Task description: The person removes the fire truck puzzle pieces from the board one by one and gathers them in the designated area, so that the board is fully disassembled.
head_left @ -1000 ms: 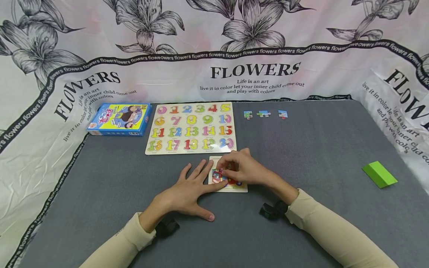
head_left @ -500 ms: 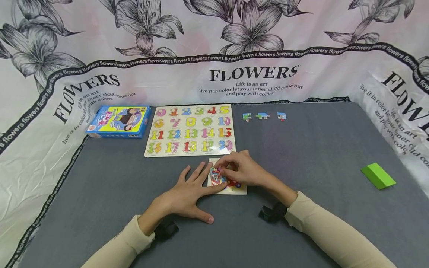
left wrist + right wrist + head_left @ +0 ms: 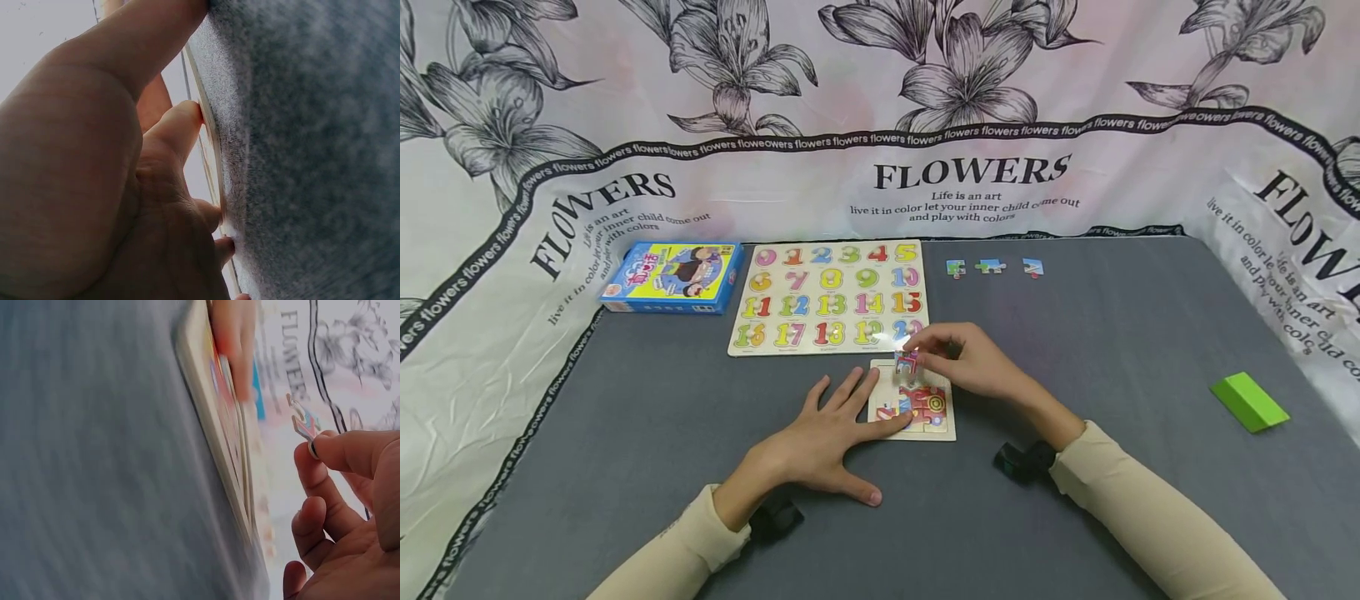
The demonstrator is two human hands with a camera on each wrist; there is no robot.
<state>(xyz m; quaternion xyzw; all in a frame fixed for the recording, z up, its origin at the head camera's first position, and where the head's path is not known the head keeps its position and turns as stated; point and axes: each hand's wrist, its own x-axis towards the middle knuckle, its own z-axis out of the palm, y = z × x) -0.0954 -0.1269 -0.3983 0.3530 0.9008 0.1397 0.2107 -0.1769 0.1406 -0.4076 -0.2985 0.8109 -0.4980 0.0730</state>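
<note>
A small wooden puzzle tray lies in front of the number board, with red and yellow pieces in its lower and right part. The left hand is spread, its index finger resting on the tray's lower left pieces and other fingertips at its left edge. Between thumb and index finger, the right hand pinches a jigsaw piece, raised over the upper part of the tray. The right wrist view shows that piece held clear of the tray by the fingertips of the right hand.
Behind the tray lies a number board, with a blue and yellow box to its left. Several loose pieces, one being a small blue piece, lie at the back. A green block sits at the right.
The right hand has lifted a piece off the left part of the tray and moved up and slightly right, uncovering the red pieces. The left hand stays about where it was.
</note>
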